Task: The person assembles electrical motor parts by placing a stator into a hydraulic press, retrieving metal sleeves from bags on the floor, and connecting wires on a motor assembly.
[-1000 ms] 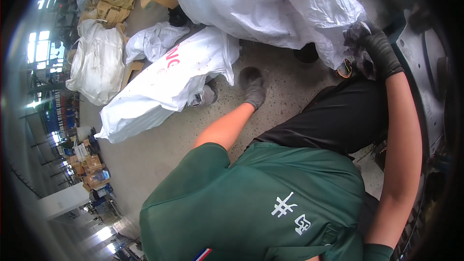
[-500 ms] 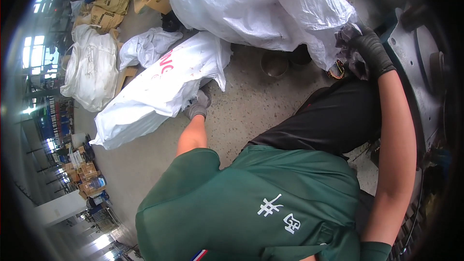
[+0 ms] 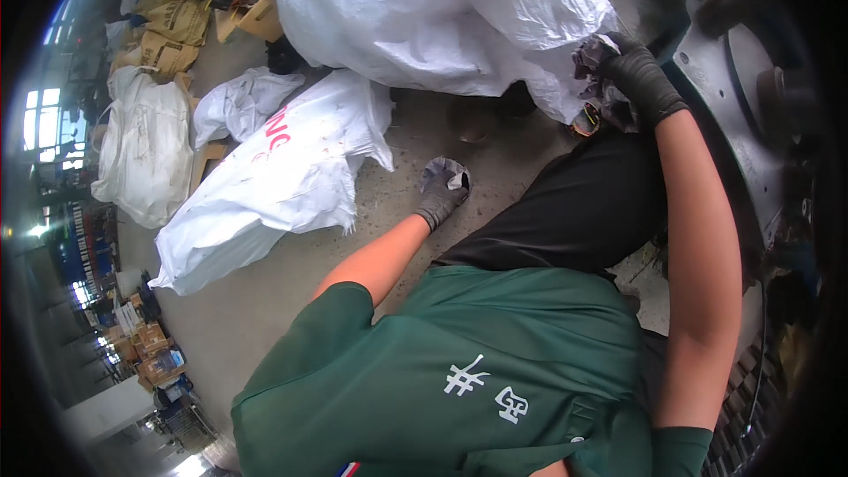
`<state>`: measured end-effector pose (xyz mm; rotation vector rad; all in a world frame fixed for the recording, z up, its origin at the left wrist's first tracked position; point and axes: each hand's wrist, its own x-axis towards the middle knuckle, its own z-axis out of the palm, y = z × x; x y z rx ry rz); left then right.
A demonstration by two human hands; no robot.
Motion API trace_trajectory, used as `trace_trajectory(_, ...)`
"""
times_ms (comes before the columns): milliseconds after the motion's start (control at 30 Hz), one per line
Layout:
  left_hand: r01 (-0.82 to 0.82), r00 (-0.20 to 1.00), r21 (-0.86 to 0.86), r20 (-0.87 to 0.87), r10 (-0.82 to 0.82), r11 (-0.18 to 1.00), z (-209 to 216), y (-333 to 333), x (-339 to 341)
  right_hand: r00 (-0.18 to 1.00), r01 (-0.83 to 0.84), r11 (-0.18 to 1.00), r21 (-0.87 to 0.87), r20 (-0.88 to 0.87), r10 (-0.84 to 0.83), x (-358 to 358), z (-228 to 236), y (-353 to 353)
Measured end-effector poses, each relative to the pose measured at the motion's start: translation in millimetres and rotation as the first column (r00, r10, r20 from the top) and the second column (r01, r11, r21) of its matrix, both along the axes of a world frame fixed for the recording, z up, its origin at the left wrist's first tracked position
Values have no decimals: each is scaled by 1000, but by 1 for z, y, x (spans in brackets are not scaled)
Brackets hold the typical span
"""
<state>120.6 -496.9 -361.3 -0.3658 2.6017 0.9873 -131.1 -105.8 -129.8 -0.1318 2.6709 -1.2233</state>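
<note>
My left hand [image 3: 439, 200], in a dark grey glove, is closed around a round, silvery, ring-like part [image 3: 452, 168] just above the concrete floor. Its exact kind I cannot make out. To the right, my gloved right hand [image 3: 638, 81] grips crumpled dark plastic [image 3: 590, 55] at the edge of a large white woven sack [image 3: 433, 18]. Below that hand shows a small bundle with orange and yellow wires [image 3: 586, 120]. A second white sack with red print [image 3: 274, 172] lies to the left of my left hand.
Another filled white sack [image 3: 148, 146] and a smaller white bag [image 3: 243, 104] lie at the left, with brown sacks [image 3: 172, 31] behind. Cardboard boxes [image 3: 256, 16] stand at the back. A grey metal machine [image 3: 733, 115] is close on the right.
My left hand has moved right, away from the red-printed sack, and now holds the round silvery part. My right hand stays at the large sack's edge. The whole view has shifted slightly.
</note>
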Motion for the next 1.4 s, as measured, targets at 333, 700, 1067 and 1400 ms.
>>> trace_trajectory(333, -385, 880, -179, -367, 302, 905, 73, -107, -85, 986, 92, 994, -53, 143, -84, 18, 23, 11)
trace_trajectory(700, 183, 982, -96, 57, -178, 978, 26, -9, -47, 994, 48, 996, 75, 92, -55, 18, 37, -14)
trace_trajectory(1067, 508, 694, 249, 449, -563, 825, 15, 17, -1, 984, 14, 1000, -27, 180, -9, 17, 34, -4)
trace_trajectory(1400, 596, 801, 79, 15, -599, 799, 83, 49, -45, 988, 63, 998, -10, 144, -61, 28, 58, -21)
